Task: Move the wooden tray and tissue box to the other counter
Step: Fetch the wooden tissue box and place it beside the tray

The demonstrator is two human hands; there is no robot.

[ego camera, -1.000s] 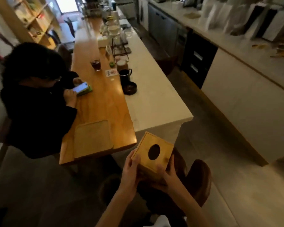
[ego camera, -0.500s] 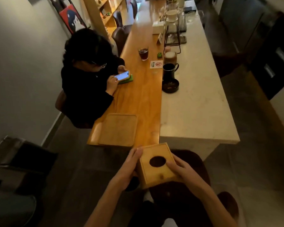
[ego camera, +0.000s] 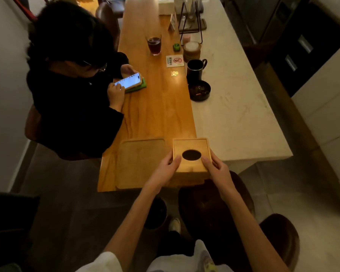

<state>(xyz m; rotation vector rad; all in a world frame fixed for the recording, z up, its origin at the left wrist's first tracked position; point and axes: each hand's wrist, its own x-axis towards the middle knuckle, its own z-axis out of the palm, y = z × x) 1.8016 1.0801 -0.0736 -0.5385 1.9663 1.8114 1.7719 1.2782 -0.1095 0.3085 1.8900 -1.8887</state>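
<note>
A square wooden tissue box (ego camera: 190,146) with an oval hole in its lid is at the near end of the wooden counter (ego camera: 157,107), just right of the wooden tray (ego camera: 139,163). My left hand (ego camera: 165,169) grips its left side and my right hand (ego camera: 217,169) grips its right side. The tray lies flat on the counter's near left corner. I cannot tell whether the box rests on the counter or hovers just above it.
A seated person (ego camera: 73,85) on the left uses a phone (ego camera: 129,81). Farther along stand a glass of dark drink (ego camera: 154,45), a black mug (ego camera: 194,70), a black ashtray (ego camera: 199,90) and a sign card (ego camera: 175,60). A white marble counter (ego camera: 234,107) adjoins on the right. Brown stools (ego camera: 214,209) stand below.
I have carried the tissue box forward from below the counter's end to over its near end, beside the tray. Both hands kept their grip.
</note>
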